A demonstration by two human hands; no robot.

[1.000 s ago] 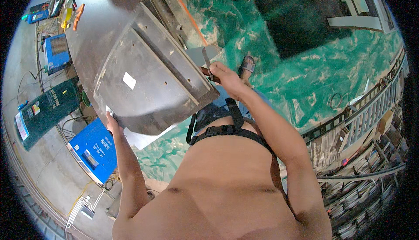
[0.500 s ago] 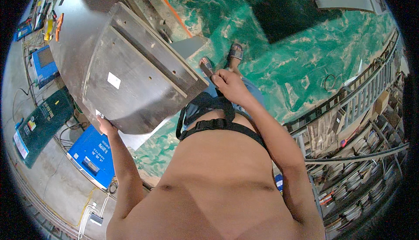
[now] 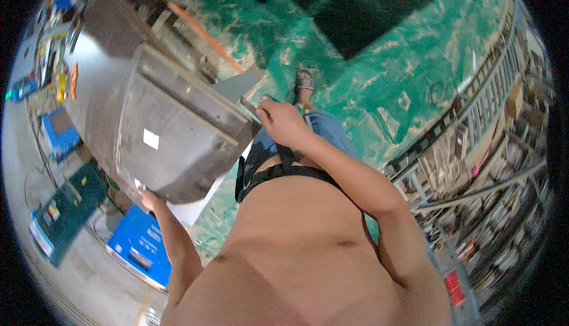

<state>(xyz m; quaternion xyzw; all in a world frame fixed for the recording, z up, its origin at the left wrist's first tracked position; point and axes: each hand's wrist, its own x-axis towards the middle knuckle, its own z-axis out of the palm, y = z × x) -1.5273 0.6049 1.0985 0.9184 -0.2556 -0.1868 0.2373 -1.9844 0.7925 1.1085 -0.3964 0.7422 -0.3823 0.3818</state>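
A large brown board (image 3: 172, 154) with a small white label (image 3: 150, 138) and two raised rails lies to my left on a dark, glossy surface (image 3: 95, 89). My left hand (image 3: 151, 198) is closed at the board's near left edge, with a small pale bit at its fingertips that I cannot make out. Close to the board's right corner, my right hand (image 3: 281, 121) grips a narrow, flat dark strip (image 3: 249, 106), like a blade or file. Its tip points up and left, just off the rails' end. Most of the grip is hidden inside my fingers.
Orange and yellow clamps (image 3: 73, 82) sit at the far left of the glossy surface. Below it stand a blue machine (image 3: 139, 246) and a dark green one (image 3: 68, 213). Green sheeting (image 3: 379, 89) covers the floor. A metal rack (image 3: 474, 124) with stacked offcuts runs along the right.
The whole view has shifted and turned a little. My right hand with the strip is slightly nearer the board's corner. One of my two feet has gone out of sight. My left hand keeps its place.
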